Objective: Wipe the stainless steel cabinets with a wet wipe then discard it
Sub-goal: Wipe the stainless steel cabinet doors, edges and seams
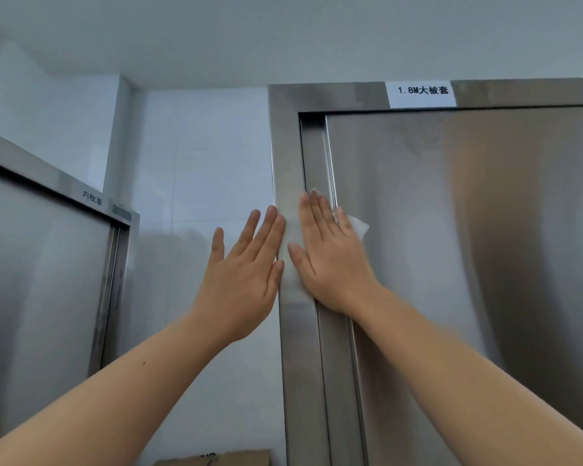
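1. Right hand (330, 260): flat, fingers straight and close together, thumb out to the left; palm pressing the wet wipe against the cabinet, nothing clamped.
2. Left hand (244, 267): opened out, fingers straight and slightly spread, holding nothing; fingertips at the outer left edge of the cabinet frame, contact not certain.
3. Wet wipe (359, 227): white, spread flat under the right hand, across the frame and the seam of the door; one corner showing above the fingertips, another past the little finger on the door.
4. Stainless steel cabinet, right (485, 247): tall, brushed finish, door closed within a plain frame (292, 348).
5. White label (421, 93): on the top rail of the right cabinet, printed "1.8M" with Chinese characters.
6. Stainless steel cabinet, left (37, 280): lower, well apart from the right cabinet, small dark lettering on its top rail.
7. White tiled wall (199, 156): between the two cabinets, behind the left hand.
8. Brown cardboard (216, 458): at the bottom edge, beside the foot of the right cabinet; only its top showing.
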The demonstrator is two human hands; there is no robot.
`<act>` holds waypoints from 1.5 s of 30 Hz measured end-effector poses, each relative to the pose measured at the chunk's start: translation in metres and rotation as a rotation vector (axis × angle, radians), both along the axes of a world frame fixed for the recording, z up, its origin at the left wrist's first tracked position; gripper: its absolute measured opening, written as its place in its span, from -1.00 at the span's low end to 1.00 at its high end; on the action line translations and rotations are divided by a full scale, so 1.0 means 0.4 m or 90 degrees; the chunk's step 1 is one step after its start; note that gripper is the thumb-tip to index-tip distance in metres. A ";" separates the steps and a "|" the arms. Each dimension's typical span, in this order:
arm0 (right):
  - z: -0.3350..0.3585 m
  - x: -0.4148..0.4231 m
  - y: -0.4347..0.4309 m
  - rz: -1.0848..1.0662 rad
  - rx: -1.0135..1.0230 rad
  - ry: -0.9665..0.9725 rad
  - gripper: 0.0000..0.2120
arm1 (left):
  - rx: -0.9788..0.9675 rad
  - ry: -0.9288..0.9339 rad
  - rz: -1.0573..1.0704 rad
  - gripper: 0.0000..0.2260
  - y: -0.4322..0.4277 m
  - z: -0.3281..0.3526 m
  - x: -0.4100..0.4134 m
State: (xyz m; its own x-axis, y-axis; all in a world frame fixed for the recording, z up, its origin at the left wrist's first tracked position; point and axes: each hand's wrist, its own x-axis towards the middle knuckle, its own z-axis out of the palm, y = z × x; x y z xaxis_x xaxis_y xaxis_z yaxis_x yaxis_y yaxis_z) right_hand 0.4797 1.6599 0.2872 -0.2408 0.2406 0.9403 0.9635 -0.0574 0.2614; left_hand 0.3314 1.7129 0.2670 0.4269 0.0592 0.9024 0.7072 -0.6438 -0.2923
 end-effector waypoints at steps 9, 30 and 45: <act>0.040 0.002 -0.001 -0.010 -0.008 -0.003 -0.40 | 0.012 -0.011 -0.017 -0.52 0.007 -0.007 0.008; 0.312 -0.007 0.012 -0.085 0.008 0.032 -0.44 | 0.180 -0.062 0.013 -0.51 0.015 -0.014 0.021; 0.121 -0.013 0.005 -0.050 0.034 0.016 -0.45 | 0.149 -0.069 0.024 -0.50 0.002 -0.043 0.029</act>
